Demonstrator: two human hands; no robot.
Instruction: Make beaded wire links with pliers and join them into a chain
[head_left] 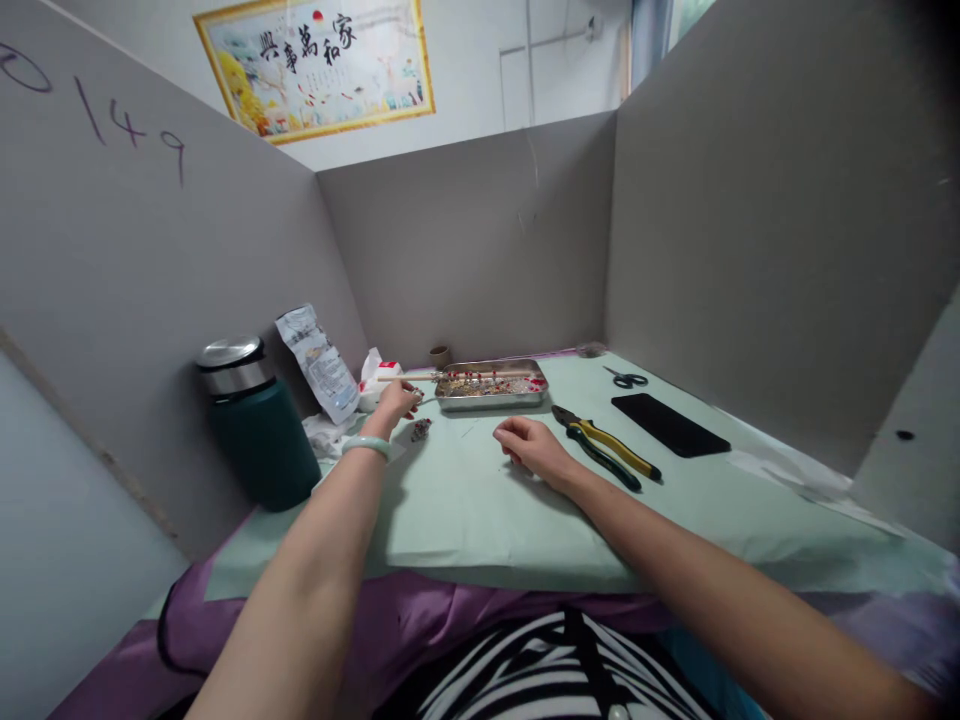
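Resting on the green cover (465, 525), R hand (529, 447) is loosely curled, nr combo pliers (616, 447); can't tell if it pinches anything. L hand (397, 402), fingers bent, is just beside the beaded cluster (421, 430); can't tell if gripping. Beyond: metal tray (495, 404) w/ loose beads (480, 388), wooden stick (409, 378) over it. Progress, approx.: red-beaded pcs (474, 376) along stick look done; loose beads prob. left; cluster unclear.

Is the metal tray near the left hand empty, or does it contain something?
The metal tray is not empty: small bead-like pieces, some red, cover much of its floor.
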